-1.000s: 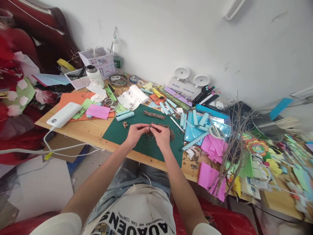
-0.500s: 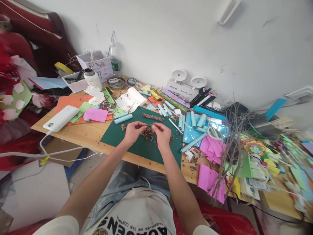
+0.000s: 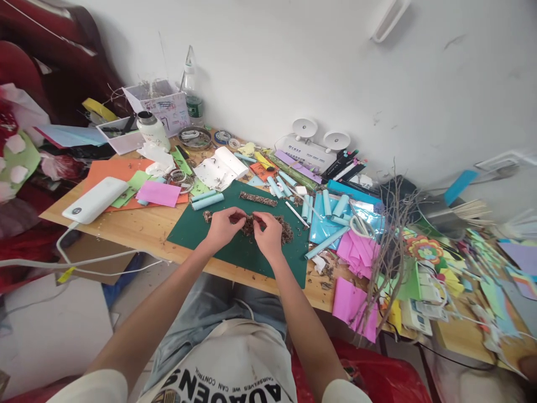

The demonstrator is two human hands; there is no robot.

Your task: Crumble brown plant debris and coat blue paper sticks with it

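My left hand [image 3: 226, 228] is closed in a pinch over the green cutting mat [image 3: 197, 232], with brown dried plant bits [image 3: 287, 230] at its fingertips. Close beside it, my right hand [image 3: 268, 234] pinches at the same loose heap, which spreads out past its right side. The individual shreds between the fingers are too small to make out. Beyond my hands lies a roll coated in brown bits [image 3: 258, 198]. A small clump of bits [image 3: 207, 216] rests left of my left hand.
Light blue paper tubes [image 3: 208, 201] lie at the mat's upper left, others to the right. A white stick [image 3: 296, 214], scissors [image 3: 361, 225], pink paper [image 3: 356, 309] and bare twigs [image 3: 392, 246] are on the right. A power bank [image 3: 95, 200] and open bottle [image 3: 152, 131] stand left.
My right hand has shifted left, closer to my left hand, uncovering more of the brown heap on the right. The whole view has moved slightly.
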